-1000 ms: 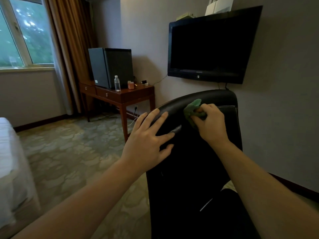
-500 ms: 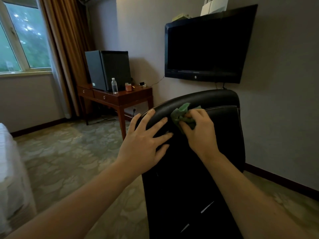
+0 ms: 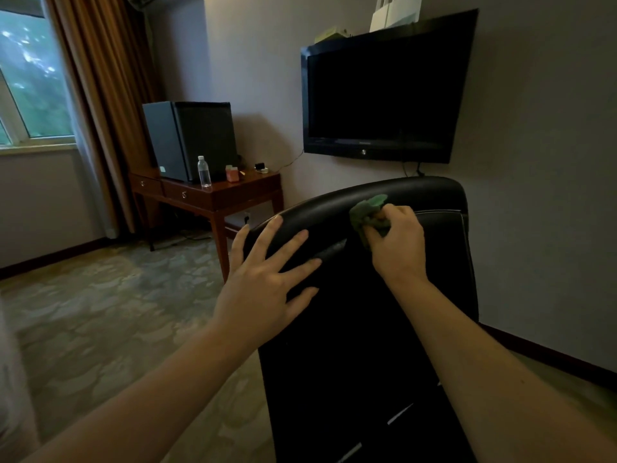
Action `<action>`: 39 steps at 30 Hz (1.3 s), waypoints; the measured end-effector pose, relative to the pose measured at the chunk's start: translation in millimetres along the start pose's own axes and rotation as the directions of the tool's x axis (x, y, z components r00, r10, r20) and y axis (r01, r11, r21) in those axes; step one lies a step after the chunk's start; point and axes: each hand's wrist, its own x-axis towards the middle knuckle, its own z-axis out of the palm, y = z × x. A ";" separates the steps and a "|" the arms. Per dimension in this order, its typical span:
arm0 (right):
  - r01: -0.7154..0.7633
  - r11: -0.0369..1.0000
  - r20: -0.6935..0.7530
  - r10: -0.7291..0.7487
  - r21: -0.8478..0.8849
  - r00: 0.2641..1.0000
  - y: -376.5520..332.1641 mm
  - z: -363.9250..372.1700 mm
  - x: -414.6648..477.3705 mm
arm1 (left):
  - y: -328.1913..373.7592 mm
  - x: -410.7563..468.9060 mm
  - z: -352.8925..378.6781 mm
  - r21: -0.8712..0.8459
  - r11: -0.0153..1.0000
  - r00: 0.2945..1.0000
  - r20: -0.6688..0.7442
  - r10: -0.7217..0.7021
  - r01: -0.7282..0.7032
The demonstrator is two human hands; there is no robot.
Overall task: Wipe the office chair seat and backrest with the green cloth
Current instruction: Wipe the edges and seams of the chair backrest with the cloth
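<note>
The black office chair's backrest (image 3: 430, 208) fills the middle and lower right of the head view, seen from behind; the seat is hidden. My right hand (image 3: 399, 243) grips a bunched green cloth (image 3: 365, 212) and presses it against the upper part of the backrest, just below the top edge. My left hand (image 3: 267, 279) lies flat with fingers spread on the backrest's upper left corner.
A wooden side table (image 3: 213, 198) stands behind the chair at the left, carrying a dark mini fridge (image 3: 190, 138), a water bottle (image 3: 203, 172) and small items. A wall-mounted TV (image 3: 384, 95) hangs above the chair. Patterned carpet (image 3: 100, 295) spreads to the left, curtains (image 3: 100, 95) by the window.
My right hand with the cloth slid left along the backrest top, then back to the right. My left hand stayed flat on the corner. The view shifted slightly.
</note>
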 end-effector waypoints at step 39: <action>0.555 0.445 0.522 -0.208 -0.703 0.827 245.3 -299.2 -68.4 | 306.9 186.8 96.4 -0.576 0.792 0.807 0.555 0.200 0.200</action>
